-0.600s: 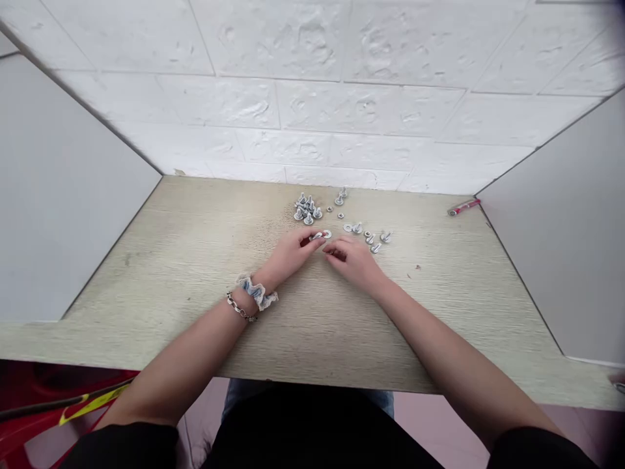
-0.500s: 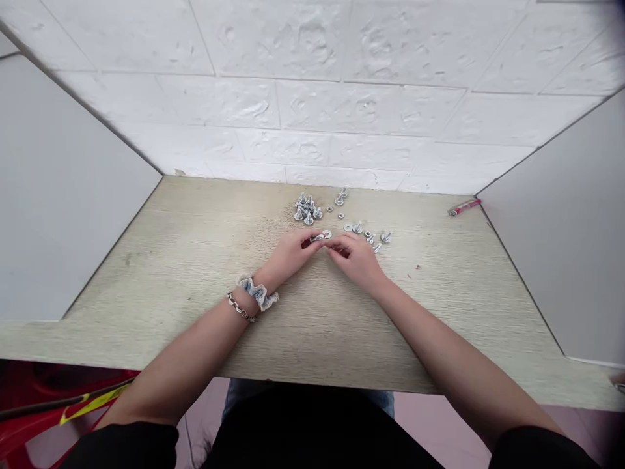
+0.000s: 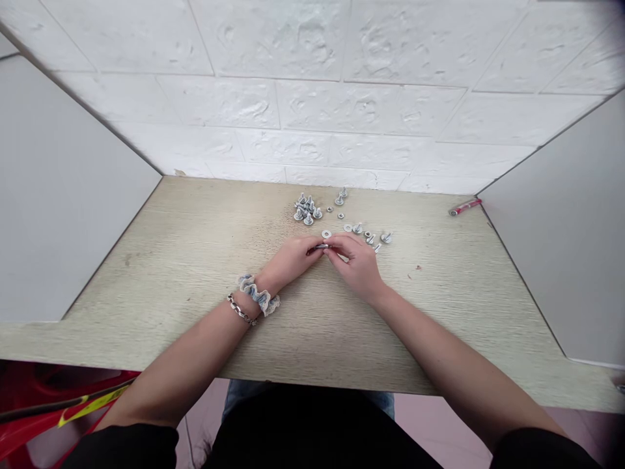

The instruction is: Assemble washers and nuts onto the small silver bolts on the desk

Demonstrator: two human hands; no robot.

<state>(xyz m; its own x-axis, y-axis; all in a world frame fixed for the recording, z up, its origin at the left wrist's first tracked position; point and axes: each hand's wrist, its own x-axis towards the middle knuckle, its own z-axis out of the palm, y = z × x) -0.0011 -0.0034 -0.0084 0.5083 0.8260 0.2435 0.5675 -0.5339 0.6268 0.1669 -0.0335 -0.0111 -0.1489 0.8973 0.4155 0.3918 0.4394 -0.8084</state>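
My left hand (image 3: 293,259) and my right hand (image 3: 355,260) meet fingertip to fingertip at the middle of the wooden table (image 3: 185,260). Between them they pinch a small metal bolt (image 3: 319,246); whether a washer sits on it is too small to tell. A loose washer (image 3: 326,234) lies just beyond the fingers. Further back sits a pile of bolts (image 3: 305,208), and a scatter of bolts and washers (image 3: 371,237) lies to the right of it. A scrunchie and a chain bracelet (image 3: 254,298) are on my left wrist.
White panels wall the table on the left (image 3: 58,195) and the right (image 3: 571,228), with a white brick wall (image 3: 312,98) behind. A red pen (image 3: 463,207) lies at the back right corner. Something red with a yellow stripe (image 3: 58,410) shows below the table's front left edge.
Both hands drew slightly toward me and closed together on the small bolt, lifting it away from the washer that stays on the table.
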